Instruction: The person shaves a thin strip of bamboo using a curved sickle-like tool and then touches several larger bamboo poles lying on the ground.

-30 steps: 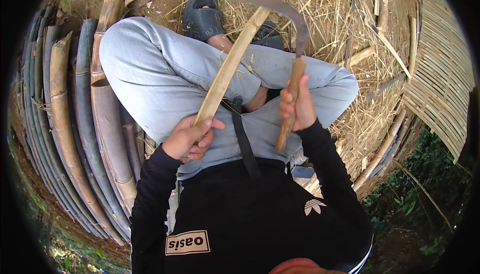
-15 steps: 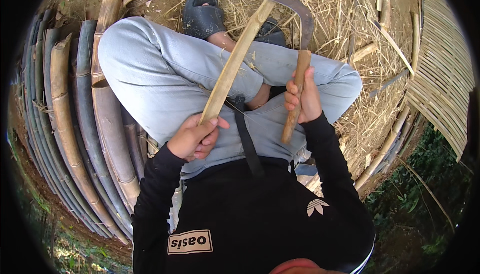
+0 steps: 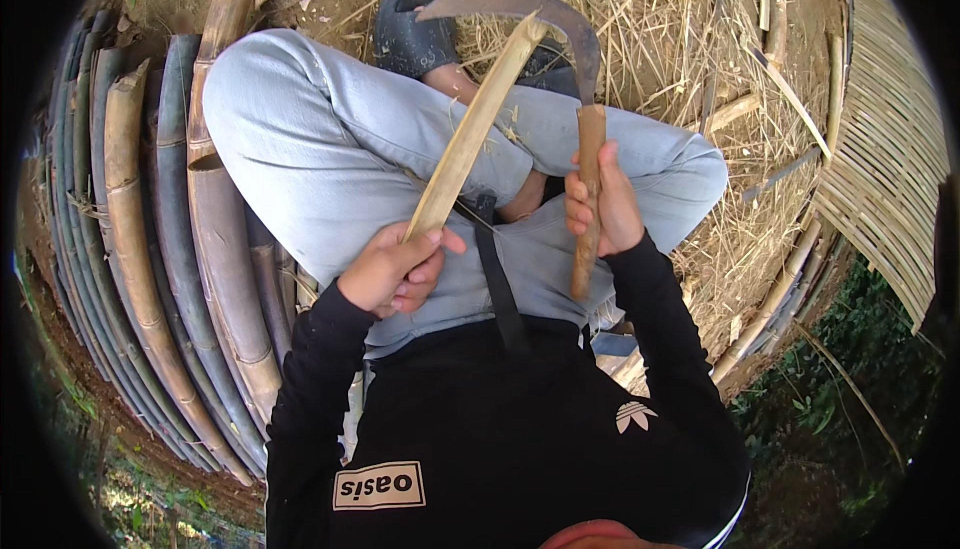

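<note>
My left hand [image 3: 400,267] grips the near end of a long pale bamboo strip [image 3: 475,134], thumb along its top. The strip slants up and away to the right, over my crossed legs. A sickle [image 3: 588,144] is in my right hand [image 3: 608,204], fingers wrapped round its wooden handle. Its curved, dark blade points left and crosses the far part of the strip. At that crossing a pointed edge of the strip overlaps the blade; how deep the blade sits in the wood I cannot tell.
Bamboo poles [image 3: 225,269] lie side by side to my left. Straw and shavings [image 3: 660,29] cover the ground ahead and to the right. A slatted bamboo panel [image 3: 890,139] stands at the far right. My sandal [image 3: 415,34] rests beyond my knees, beneath the blade's tip.
The sickle has shifted left and slightly toward me, its blade reaching further past the strip. My left hand keeps its hold on the strip, nearly still.
</note>
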Demonstrator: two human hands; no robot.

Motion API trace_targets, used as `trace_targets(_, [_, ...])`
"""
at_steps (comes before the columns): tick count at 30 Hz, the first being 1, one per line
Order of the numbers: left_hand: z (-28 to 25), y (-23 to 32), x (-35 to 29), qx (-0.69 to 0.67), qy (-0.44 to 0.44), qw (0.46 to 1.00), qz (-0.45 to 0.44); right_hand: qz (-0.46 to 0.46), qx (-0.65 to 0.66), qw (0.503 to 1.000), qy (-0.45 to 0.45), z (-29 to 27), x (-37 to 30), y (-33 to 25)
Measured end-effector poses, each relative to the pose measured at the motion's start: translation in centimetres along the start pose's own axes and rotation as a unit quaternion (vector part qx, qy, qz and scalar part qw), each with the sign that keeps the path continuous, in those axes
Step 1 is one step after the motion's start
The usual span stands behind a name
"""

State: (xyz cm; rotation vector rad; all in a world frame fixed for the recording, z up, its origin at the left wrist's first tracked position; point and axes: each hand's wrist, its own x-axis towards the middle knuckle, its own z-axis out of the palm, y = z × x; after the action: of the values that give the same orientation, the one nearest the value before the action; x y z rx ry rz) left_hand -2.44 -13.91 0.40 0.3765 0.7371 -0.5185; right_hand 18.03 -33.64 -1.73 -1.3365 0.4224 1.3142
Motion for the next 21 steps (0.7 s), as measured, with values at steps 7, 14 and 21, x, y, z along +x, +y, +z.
trace_targets(7, [0.0,-0.7,-0.6,0.017,0.002,1.0,-0.018,0.047,0.046,0.997,0.029,0.5,-0.6,-0.7])
trace_targets(14, [-0.3,-0.9,-0.2,0.015,-0.001,1.0,-0.006,0.103,0.055,0.993,0.033,-0.6,-0.8,-1.1])
trace_targets(21, [-0.1,-0.8,-0.5,0.013,0.003,1.0,-0.013,0.038,0.08,0.996,0.007,-0.4,-1.3,-0.8])
